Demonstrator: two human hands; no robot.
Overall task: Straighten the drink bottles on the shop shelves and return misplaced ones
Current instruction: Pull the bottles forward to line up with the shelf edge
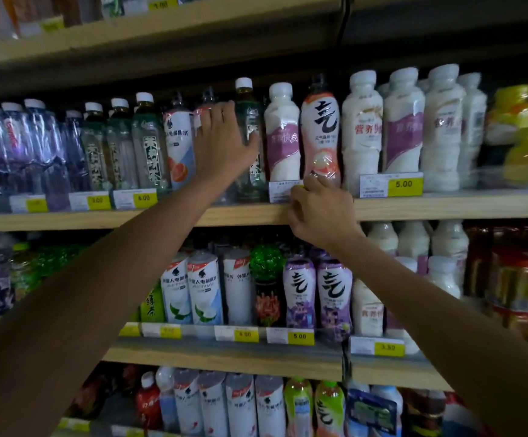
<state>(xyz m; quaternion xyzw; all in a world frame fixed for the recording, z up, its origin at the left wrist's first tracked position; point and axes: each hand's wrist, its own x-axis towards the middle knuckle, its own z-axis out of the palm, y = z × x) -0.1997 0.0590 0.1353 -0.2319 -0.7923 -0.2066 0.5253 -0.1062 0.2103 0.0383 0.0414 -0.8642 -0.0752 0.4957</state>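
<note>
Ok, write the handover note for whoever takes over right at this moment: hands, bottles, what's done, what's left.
Left hand: lies flat against the bottles between the grapefruit bottle and the green tea bottle.
Right hand: fingers curled at the foot of the peach bottle, gripping it.
The peach bottle stands upright among the white milk bottles on the shelf, probably misplaced.
Done: nothing lifted yet.
Left: rehome it, straighten the rows.

Shop: price-tagged shelves [413, 206] of bottled drinks [319, 130].
</note>
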